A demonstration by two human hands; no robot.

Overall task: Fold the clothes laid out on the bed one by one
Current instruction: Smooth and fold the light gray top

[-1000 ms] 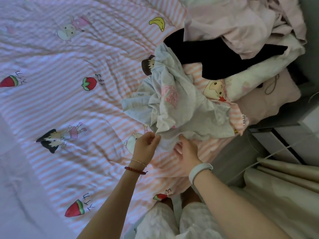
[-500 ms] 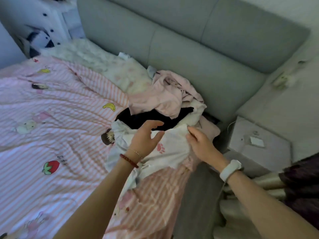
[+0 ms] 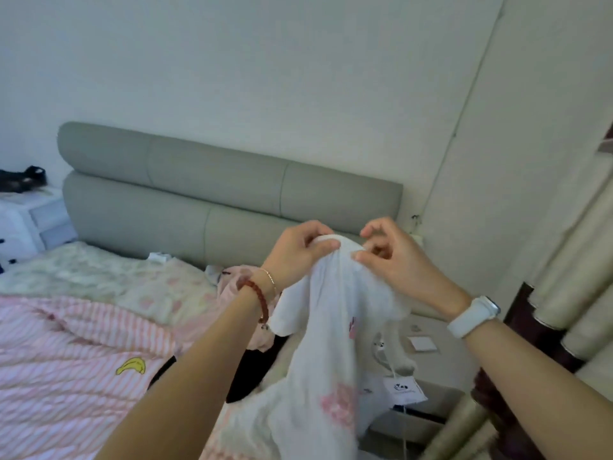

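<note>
I see both of the person's bare arms reaching forward and up in front of a grey padded headboard [image 3: 212, 194], which I use as my landmark. The left hand [image 3: 298, 252] has its fingers curled over the top edge of a white cotton T-shirt with pink printed patches [image 3: 326, 353], thumb pressing the cloth from below. The right hand [image 3: 389, 257] pinches the same top edge just beside it between thumb and forefinger, its other fingers loosely bent above the cloth. The shirt hangs from these two grips in front of the headboard's right end, lifted above the bed, with a short sleeve sticking out to the left and a white paper swing tag [image 3: 404, 390] dangling on a string at its lower right. The left wrist wears a red beaded bracelet [image 3: 257, 295] and a thin chain; the right wrist wears a white smartwatch [image 3: 472, 315]. Below the headboard lies a pink-and-white striped duvet with a yellow banana print [image 3: 66, 366], and between it and the headboard a pale fluffy blanket [image 3: 99, 280]. Under the raised arms, near the headboard's right end, I make out a heap of pink clothes [image 3: 237, 277] and something black [image 3: 245, 373]. Left of the headboard stands a white bedside cabinet [image 3: 30, 224]; right of it, a grey nightstand [image 3: 428, 346] and cream curtains [image 3: 577, 293].
</note>
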